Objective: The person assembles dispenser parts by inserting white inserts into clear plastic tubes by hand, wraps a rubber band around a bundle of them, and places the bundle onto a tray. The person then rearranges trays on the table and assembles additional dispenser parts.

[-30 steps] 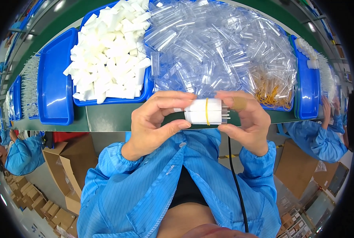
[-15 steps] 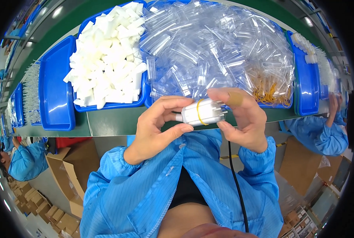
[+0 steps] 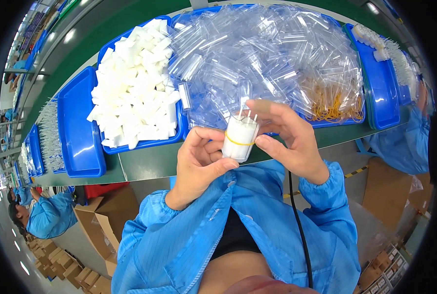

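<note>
"As the head view looks down, where is the white cylindrical bundle?"

"Held over the bench's near edge, slightly tilted, its thin white prongs pointing toward the far edge. A yellow rubber band rings it, presumably keeping the parts together."

"And the fingers?"

"The left hand pinches the bundle's left side between thumb and forefinger, which seems to steady it. The right hand's thumb and forefinger are spread, thumb by the right side, forefinger near the prong tips; whether they press, I cannot tell."

"Why are supplies so near?"

"Easy reach, probably: white foam-like blocks in a blue tray behind the near edge, clear plastic sleeves to their right."
</note>
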Available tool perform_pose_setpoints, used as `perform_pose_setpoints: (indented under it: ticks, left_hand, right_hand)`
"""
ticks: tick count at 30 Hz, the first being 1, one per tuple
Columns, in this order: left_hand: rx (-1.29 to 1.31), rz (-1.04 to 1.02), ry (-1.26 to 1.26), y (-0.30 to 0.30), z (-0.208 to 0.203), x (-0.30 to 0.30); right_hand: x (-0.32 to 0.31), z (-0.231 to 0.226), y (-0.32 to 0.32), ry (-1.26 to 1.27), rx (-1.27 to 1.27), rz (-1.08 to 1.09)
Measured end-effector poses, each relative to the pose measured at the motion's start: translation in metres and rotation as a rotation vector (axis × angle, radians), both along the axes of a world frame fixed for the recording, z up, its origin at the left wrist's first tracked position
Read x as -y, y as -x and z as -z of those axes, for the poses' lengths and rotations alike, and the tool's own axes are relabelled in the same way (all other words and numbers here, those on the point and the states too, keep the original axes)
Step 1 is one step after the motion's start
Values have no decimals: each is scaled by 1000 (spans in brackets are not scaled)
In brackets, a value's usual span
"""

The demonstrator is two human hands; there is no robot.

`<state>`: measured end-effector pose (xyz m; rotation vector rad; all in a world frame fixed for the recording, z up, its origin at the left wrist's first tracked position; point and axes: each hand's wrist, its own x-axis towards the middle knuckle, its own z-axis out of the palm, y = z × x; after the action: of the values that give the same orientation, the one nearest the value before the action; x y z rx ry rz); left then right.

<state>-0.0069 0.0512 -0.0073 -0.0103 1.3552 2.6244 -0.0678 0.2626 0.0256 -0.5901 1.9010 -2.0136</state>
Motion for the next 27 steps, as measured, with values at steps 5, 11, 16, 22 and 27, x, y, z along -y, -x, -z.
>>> perform_pose_setpoints:
  ticks: [5,11,16,22,27]
  left_hand:
    - [29,-13,74,2,-7,-3]
    - [-105,-15,326,3,-10,-3]
    - [-294,-7,603,5,-11,-1]
    - [-587,-96,866,15,-22,-9]
    - [-756,-88,1078,16,-16,-12]
  right_hand:
    - [3,4,0,14,-2,-2]
    - [4,-1,-1,27,107,-60]
    - [-1,-3,1,78,267,-170]
    - [-9,3,6,242,381,-249]
    - [-12,3,2,169,299,-200]
